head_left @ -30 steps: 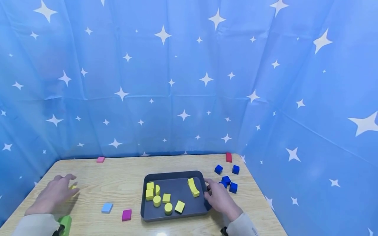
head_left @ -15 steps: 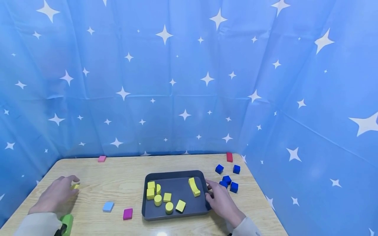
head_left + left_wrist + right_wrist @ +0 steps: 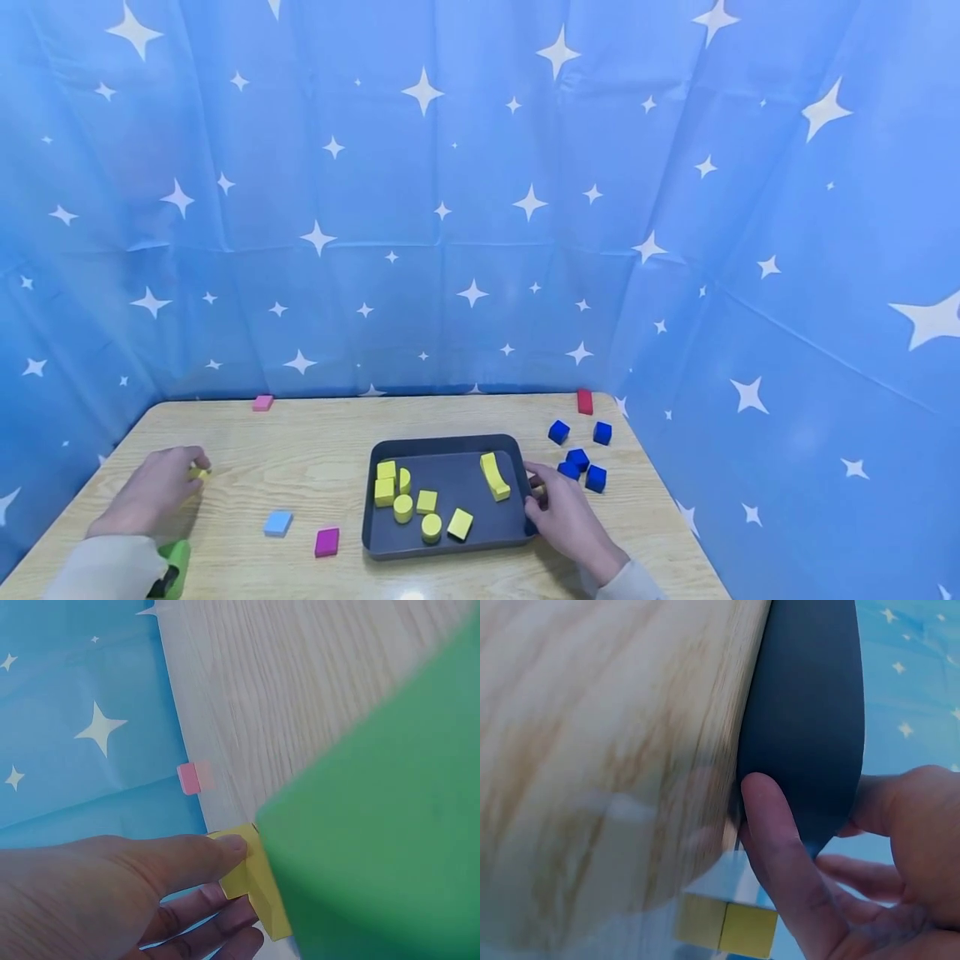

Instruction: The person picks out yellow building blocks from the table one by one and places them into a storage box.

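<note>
My left hand [image 3: 153,487] is at the left of the table and pinches a yellow block [image 3: 259,889] between thumb and fingers. In the left wrist view the block shows angled faces, partly covered by the thumb and by a blurred green shape. At the right end of the dark grey tray [image 3: 442,550], my right hand [image 3: 566,512] grips the end wall. The right wrist view shows its fingers against the tray's outer side. Inside the tray lie several yellow blocks, among them cubes, cylinders [image 3: 431,528] and a long curved piece [image 3: 495,477].
Several blue blocks [image 3: 596,478] lie right of the tray, with a red block [image 3: 585,402] behind. A light blue block [image 3: 278,523] and a magenta block [image 3: 327,542] sit left of the tray. A pink block [image 3: 262,403] is at the back edge. A yellow block [image 3: 748,930] shows beyond the right fingers.
My left hand has moved slightly to the right with the yellow block. The right hand stays at the tray's end, and the whole view has shifted a little.
</note>
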Demonstrator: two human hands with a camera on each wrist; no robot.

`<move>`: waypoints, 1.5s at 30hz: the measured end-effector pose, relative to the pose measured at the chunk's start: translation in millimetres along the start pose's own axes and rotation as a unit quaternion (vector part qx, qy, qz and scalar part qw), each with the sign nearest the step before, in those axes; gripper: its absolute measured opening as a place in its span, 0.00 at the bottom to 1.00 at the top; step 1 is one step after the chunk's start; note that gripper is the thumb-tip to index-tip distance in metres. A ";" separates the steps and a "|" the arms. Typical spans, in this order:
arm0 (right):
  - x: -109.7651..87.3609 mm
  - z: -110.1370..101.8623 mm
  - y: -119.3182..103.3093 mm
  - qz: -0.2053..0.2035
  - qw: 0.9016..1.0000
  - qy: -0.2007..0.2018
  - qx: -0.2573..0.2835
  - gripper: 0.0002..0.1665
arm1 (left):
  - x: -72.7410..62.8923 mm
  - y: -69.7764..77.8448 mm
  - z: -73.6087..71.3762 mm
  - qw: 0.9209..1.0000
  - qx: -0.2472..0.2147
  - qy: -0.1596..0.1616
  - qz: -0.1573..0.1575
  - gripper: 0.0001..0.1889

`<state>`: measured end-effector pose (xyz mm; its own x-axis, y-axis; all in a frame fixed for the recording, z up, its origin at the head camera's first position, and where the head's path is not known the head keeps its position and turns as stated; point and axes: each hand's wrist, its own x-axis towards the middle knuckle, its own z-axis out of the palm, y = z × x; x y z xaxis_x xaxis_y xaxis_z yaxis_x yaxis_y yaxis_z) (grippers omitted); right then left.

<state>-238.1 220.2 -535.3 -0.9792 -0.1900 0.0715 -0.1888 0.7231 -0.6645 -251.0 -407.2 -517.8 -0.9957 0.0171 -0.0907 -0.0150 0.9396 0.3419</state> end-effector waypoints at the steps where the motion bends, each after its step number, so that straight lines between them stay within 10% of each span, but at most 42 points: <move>1: 0.2 0.9 1.0 0.002 1.000 0.001 0.003 0.35 | 0.1 1.6 0.2 1.000 0.001 0.002 0.004 0.12; 15: 1.0 5.7 6.6 0.028 0.999 0.018 0.020 0.34 | -5.7 48.7 1.5 0.997 -0.004 0.068 0.042 0.14; 28: -0.6 7.5 4.5 0.023 0.999 0.021 0.019 0.34 | -18.1 124.7 9.5 0.986 -0.021 0.137 0.090 0.12; 45: -0.1 8.1 7.1 0.040 0.998 0.033 0.028 0.33 | -20.0 212.8 39.4 0.973 -0.091 0.145 0.158 0.12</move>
<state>-238.8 220.0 -546.0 -0.9941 -0.0875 0.0634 -0.1065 0.6950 -0.7111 -230.7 -194.1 -480.1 -0.9368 0.1730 0.3040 0.3060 0.8264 0.4726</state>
